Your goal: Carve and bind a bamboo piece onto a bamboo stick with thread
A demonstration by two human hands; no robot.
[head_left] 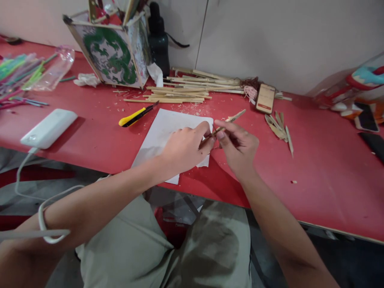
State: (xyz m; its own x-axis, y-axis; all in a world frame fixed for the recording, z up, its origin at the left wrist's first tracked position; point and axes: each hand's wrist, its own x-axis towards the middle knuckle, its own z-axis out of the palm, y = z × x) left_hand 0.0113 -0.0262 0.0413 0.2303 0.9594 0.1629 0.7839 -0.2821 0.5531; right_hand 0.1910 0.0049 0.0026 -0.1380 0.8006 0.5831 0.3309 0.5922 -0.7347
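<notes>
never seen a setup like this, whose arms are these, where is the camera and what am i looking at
There is no machine here: these are a person's bare arms. The single picture comes from a camera worn on their head, looking forward and down. The left hand and right hand pinch a thin stick between them. On the red table lie white paper, a yellow and black knife, more sticks and a white block with a cable. A box with a green dragon stands behind.
</notes>
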